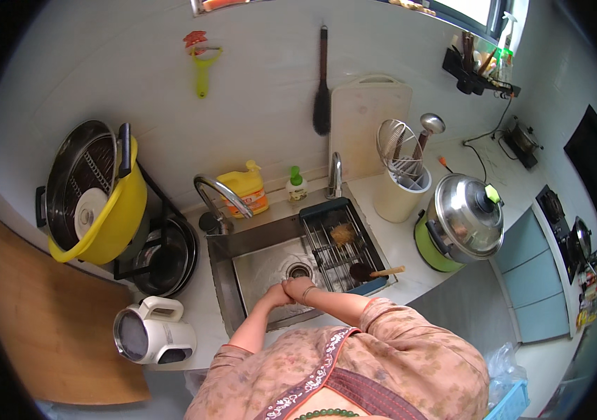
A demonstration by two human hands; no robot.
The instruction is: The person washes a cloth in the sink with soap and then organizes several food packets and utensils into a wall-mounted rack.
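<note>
My left hand (276,295) and my right hand (300,288) are pressed together over the stainless steel sink (220,283). A bracelet circles my right wrist. The fingers overlap, so whether anything lies between the palms is hidden. Just beyond them is the round drain (299,270), and the basin floor looks wet. A curved chrome faucet (223,192) reaches over the basin from the back left. Across the sink's right side sits a dark drain rack (324,256). It holds a tan scouring pad (342,234) and a dark round brush with a wooden handle (388,271).
Behind the sink stand a yellow detergent jug (246,195), a green-topped pump bottle (297,188) and a slim second faucet (335,176). A utensil holder (396,202) and a lidded pot (466,216) are right. Left are a white appliance jug (157,329) and a yellow basin (129,215).
</note>
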